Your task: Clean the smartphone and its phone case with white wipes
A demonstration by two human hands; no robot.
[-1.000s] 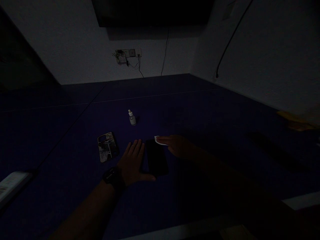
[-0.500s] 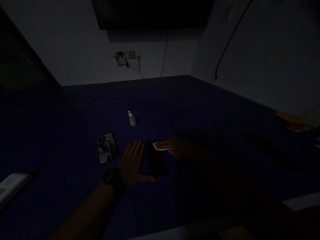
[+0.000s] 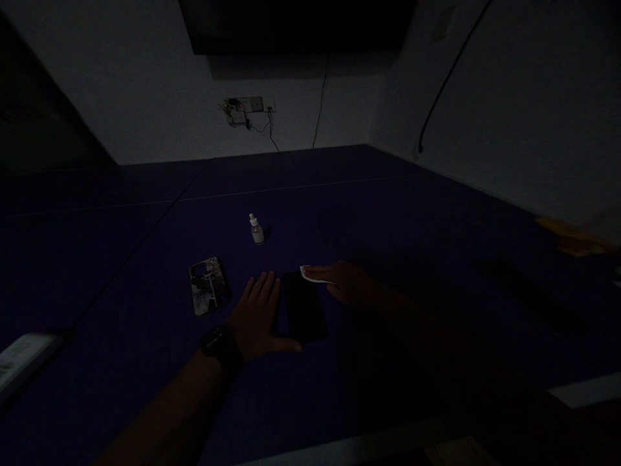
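A dark phone (image 3: 305, 309) lies flat on the blue-purple table. My left hand (image 3: 257, 317) rests beside its left edge with the fingers spread and the thumb along the near end; a dark watch is on that wrist. In my right hand (image 3: 339, 281) is a small white cloth or wipe (image 3: 315, 277), pressed by the fingers onto the phone's far right corner. Left of my left hand lies a phone case (image 3: 208, 286) with a dark and grey pattern. Beyond the hands a small dropper bottle (image 3: 257, 232) with a white top stands upright.
A white power strip (image 3: 24, 359) lies at the left edge. On the right are a dark flat strip (image 3: 528, 294) and a yellow item (image 3: 575, 236) near the wall. Wall sockets (image 3: 250, 107) with cables and a dark screen (image 3: 295, 26) are at the back. The room is dim.
My right hand has slid the white wipe a little away from me and to the right, toward the phone's far corner. My left hand has stayed in place.
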